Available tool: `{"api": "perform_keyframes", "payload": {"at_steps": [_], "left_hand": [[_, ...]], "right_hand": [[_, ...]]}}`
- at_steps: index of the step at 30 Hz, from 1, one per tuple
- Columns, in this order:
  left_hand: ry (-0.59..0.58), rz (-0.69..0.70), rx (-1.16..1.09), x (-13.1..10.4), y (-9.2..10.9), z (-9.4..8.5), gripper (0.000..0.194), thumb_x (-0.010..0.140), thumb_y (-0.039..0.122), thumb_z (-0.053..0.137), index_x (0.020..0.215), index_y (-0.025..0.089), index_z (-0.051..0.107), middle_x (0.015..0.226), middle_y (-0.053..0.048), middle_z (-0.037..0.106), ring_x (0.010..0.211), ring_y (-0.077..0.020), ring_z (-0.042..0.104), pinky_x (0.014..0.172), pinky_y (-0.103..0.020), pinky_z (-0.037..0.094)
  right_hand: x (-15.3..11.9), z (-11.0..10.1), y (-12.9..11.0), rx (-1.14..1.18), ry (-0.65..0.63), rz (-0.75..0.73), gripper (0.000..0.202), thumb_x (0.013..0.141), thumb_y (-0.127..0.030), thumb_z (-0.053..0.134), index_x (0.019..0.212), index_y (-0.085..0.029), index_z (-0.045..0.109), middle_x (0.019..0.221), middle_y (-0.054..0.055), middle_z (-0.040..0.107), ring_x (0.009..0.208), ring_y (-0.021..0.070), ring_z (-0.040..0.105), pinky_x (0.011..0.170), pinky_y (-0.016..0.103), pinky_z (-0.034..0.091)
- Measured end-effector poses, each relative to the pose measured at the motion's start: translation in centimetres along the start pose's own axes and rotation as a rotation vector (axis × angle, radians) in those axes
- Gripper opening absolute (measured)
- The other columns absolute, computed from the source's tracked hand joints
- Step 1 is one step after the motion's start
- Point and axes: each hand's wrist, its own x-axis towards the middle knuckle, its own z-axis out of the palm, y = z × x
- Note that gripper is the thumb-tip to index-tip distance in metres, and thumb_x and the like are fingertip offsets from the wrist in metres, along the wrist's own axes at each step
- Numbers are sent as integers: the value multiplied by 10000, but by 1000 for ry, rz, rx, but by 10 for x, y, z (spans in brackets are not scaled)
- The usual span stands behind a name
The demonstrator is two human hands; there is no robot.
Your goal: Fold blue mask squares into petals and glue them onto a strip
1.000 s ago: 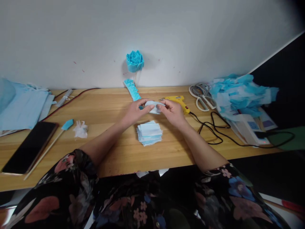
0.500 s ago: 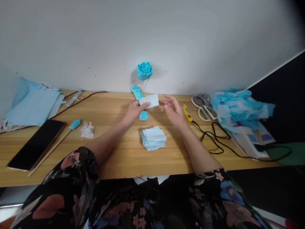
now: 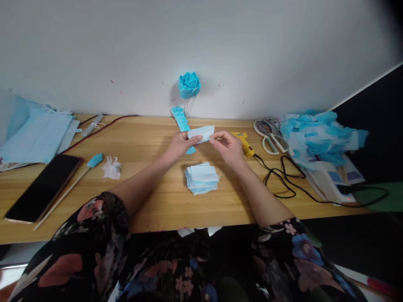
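A pale blue-white rectangular piece of mask fabric is held up over the table between both hands. My left hand pinches its left end, thumb on top. At the right lower edge, the thumb and fingertips of my right hand close on the fabric. Behind and below it lies a crinkled bright blue strip, partly hidden by the left hand and the fabric. Nearer me is a stack of cut fabric pieces. A blue fabric flower on a thin stick stands against the wall.
To the right are a yellow glue gun with a black cord, white-handled scissors, a blue scrap heap and a white power strip. Left: face masks, a phone, a blue-tipped stick and a white scrap.
My right hand has come in from beside the fabric and closed its fingertips on the right edge. The fabric has shifted slightly right. The view has moved a little.
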Motion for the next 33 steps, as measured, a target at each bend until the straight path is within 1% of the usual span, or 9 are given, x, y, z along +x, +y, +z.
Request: {"api": "perform_keyframes", "payload": {"at_steps": [3,7,10,13,16,21,24,28,33], "left_hand": [[-6,11,18,0,-1,0,468,675,597,879,796,163,748,731,-35,752,677,-161,659,640,-284,528],[-17,45,82,0,0,-2,580,796,735,708,727,160,718,723,-68,739,705,-177,671,651,-290,518],[-38,55,140,-1,3,-3,605,827,756,656,730,161,703,751,-89,748,766,-200,695,679,-295,523],[-85,52,150,-3,6,-2,535,784,688,746,826,155,716,816,-93,765,803,-202,697,713,-299,524],[-108,58,161,-5,5,-1,436,737,537,841,891,145,727,861,-79,758,789,-179,660,703,-290,493],[-32,98,175,-1,0,-1,279,720,392,852,796,163,712,712,-3,669,658,-126,545,612,-255,408],[-16,120,187,-1,-1,-1,237,753,356,808,711,163,679,647,14,612,615,-108,495,589,-246,380],[-39,112,206,-4,1,0,181,797,303,761,719,164,674,644,19,588,612,-105,483,591,-246,373],[-68,136,234,-4,1,2,163,802,275,774,729,170,673,630,33,548,602,-97,445,577,-248,326]], "right_hand": [[0,0,1,33,-3,2,250,781,-467,748,809,-228,681,784,-5,701,668,136,569,652,290,461],[2,1,3,59,30,25,266,775,-473,756,795,-225,664,755,-15,675,651,127,544,644,286,445],[2,1,4,64,60,28,264,777,-472,748,792,-223,660,758,-15,670,655,126,541,642,284,442],[3,1,4,64,69,28,244,777,-452,734,790,-218,669,758,-14,669,659,123,537,649,285,437],[2,0,3,54,71,29,226,790,-435,721,795,-215,671,758,-15,668,660,120,530,652,285,433],[3,1,8,84,63,19,231,809,-435,741,835,-221,657,811,-7,685,711,130,584,687,292,475],[4,1,12,168,47,10,344,807,-498,777,1004,-252,640,901,4,706,830,164,657,721,302,523],[4,-1,13,188,-39,5,656,776,-569,824,1317,-294,575,1028,36,729,958,213,695,769,339,574],[1,-1,12,97,-132,6,657,816,-591,784,1350,-251,606,1040,59,740,928,229,693,834,385,583]]}}
